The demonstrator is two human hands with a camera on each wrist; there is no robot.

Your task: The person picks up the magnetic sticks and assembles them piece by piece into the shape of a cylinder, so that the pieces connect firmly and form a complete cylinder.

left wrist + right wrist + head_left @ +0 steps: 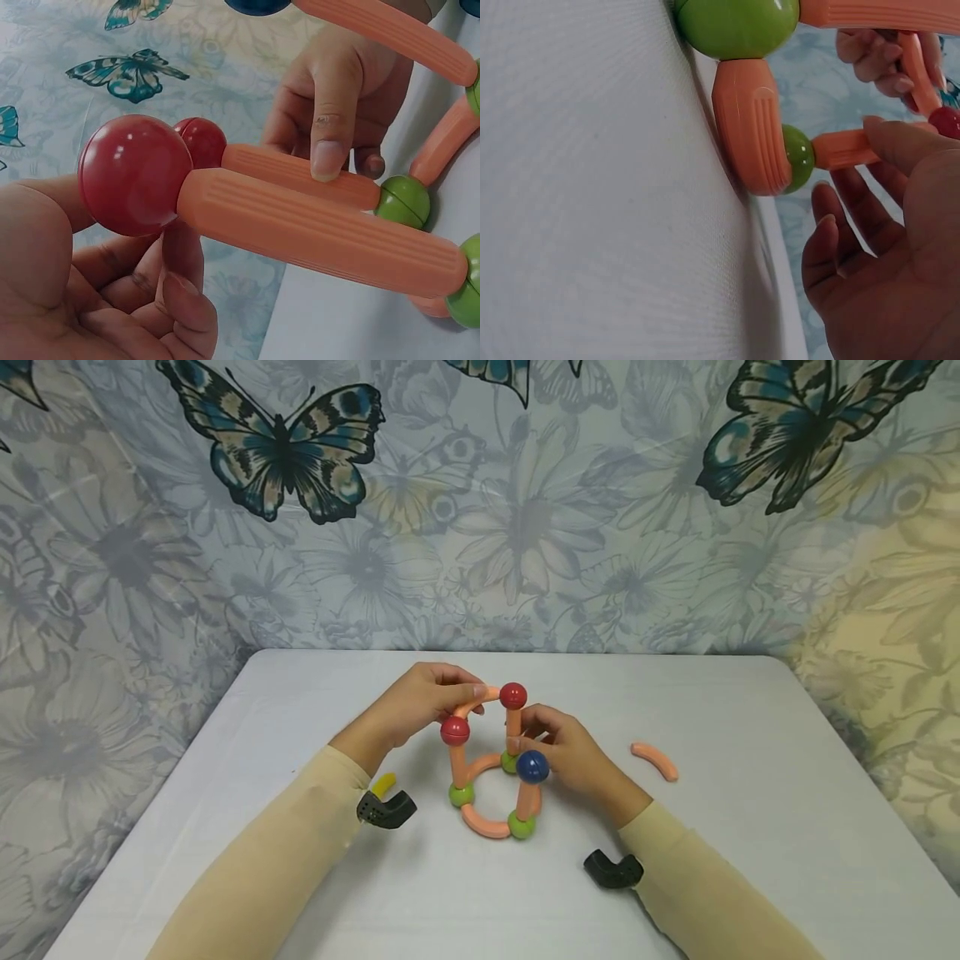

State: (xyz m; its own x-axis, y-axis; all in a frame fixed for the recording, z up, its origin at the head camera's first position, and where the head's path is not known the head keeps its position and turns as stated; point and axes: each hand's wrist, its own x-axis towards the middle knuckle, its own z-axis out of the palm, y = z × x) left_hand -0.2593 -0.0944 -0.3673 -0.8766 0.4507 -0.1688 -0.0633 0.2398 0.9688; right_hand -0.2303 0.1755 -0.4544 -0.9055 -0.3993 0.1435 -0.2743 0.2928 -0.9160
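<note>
A toy frame of magnetic sticks and balls stands on the white table. Its base is a ring of curved orange sticks (pixel 486 828) joined by green balls (pixel 522 825). Three straight orange uprights rise from it, two topped by red balls (pixel 455 731) and the near right one by a blue ball (pixel 533 767). My left hand (pixel 420 706) pinches a curved orange stick (pixel 472 702) that bridges the two red balls. With thumb and fingers, my right hand (pixel 570 752) grips the far upright (pixel 300 171) below its red ball (pixel 201 141).
To the right of the frame lies a loose curved orange stick (pixel 655 761). A yellow piece (pixel 384 785) shows beside my left wrist, partly hidden by the black wrist camera (pixel 387 810). Butterfly-patterned cloth (pixel 517 527) hangs behind the table's far edge.
</note>
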